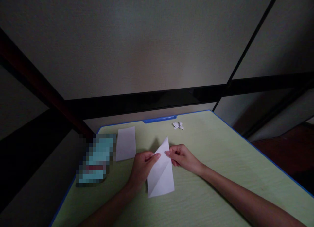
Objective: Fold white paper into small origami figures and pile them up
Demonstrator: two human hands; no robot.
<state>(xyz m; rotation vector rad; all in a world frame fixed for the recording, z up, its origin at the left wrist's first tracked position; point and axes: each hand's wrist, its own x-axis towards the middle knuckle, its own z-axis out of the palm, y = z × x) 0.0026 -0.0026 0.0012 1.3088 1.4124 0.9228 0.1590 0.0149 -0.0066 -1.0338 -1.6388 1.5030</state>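
Note:
A white sheet of paper (162, 178) is held between my two hands above the table, its top coming to a point. A diagonal crease runs from its lower left corner up to the right edge. My left hand (143, 163) pinches the slanted left edge, thumb on the front face. On the opposite edge, my right hand (180, 155) pinches the paper between thumb and curled fingers. The fingertips behind the sheet are hidden.
The pale green table (211, 184) has a blue rim and a blue tray groove (160, 119) at its far edge. A white paper stack or sheet (126, 144) lies left. Behind sits a small folded paper piece (178, 125). A pixelated turquoise object (98, 158) lies far left.

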